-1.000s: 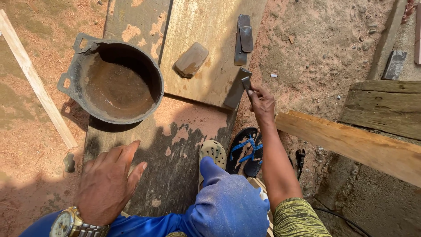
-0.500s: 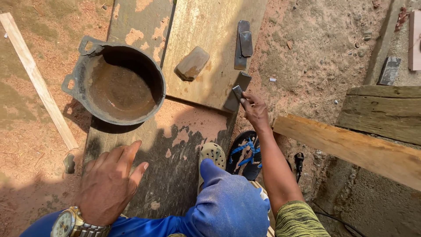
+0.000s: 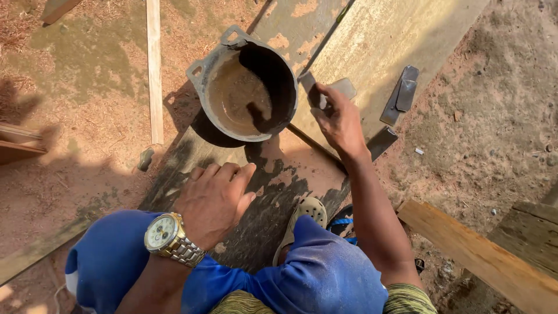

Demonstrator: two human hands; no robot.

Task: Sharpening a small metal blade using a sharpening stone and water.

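Reddish, sandy ground [image 3: 494, 99] lies all around, strewn with offcuts of wood; across it run wide weathered wooden boards [image 3: 279, 174], grey with patches of dark stain, on which the person crouches in blue trousers [image 3: 325, 273]. On the nearer board stands a round, battered dark metal pot [image 3: 247, 93] with small lug handles at its rim, holding a shallow layer of muddy brown water; it stands upright, just beside the seam between the darker board and a paler plank [image 3: 395, 46].

The right hand [image 3: 340, 119] reaches forward over that paler plank, just right of the pot; its fingers are curled closed around a small flat greyish block [image 3: 343, 88], perhaps a sharpening stone, part of which shows above the knuckles; whether the block touches the plank cannot be told. The left hand [image 3: 215, 200] rests flat and open, palm down, on the dark board near the knee, holding nothing; a silver metal wristwatch [image 3: 165, 235] with a pale dial sits on that wrist.

A flat dark metal blade [image 3: 401, 96] lies on the plank to the right of the right hand, apart from it; a thin pale wooden strip [image 3: 154, 70] lies on the soil left of the pot; a pale sandal [image 3: 308, 212] shows under the knee; a thick orange-brown timber beam [image 3: 476, 261] crosses the lower right corner.
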